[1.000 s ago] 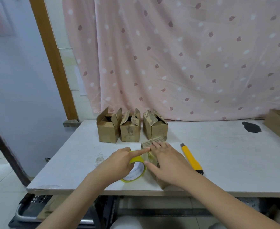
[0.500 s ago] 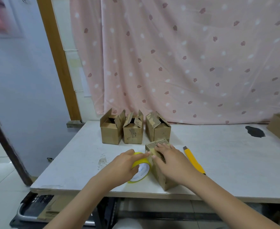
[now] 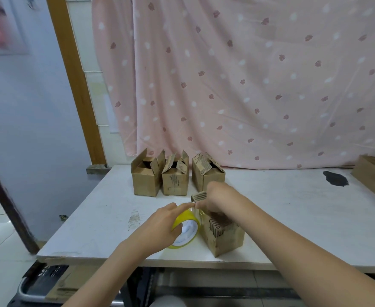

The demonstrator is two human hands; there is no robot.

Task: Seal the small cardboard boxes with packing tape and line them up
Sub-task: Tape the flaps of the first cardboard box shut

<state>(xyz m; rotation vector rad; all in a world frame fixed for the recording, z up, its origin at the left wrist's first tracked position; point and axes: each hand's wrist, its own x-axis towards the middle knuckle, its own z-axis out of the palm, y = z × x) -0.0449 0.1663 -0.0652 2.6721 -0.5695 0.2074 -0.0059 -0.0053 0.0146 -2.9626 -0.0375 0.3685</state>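
A small cardboard box [image 3: 224,239] stands near the table's front edge with its top flaps partly up. To its left a yellow tape roll [image 3: 185,229] stands on edge, held by my left hand [image 3: 162,227]. Above the box, my right hand [image 3: 213,199] pinches the tape's loose end where it meets my left fingertips. Three more small boxes [image 3: 145,178], [image 3: 175,178], [image 3: 207,175] with open flaps stand in a row at the back.
The white table [image 3: 292,218] has a dark stain [image 3: 336,178] at the back right and a larger cardboard box [image 3: 374,177] at the right edge. A pink curtain hangs behind. A grey crate [image 3: 40,286] sits under the table's left front.
My right hand lifted off the box top and moved to the tape roll, where it now pinches the tape end. The yellow knife is now hidden behind my right arm.
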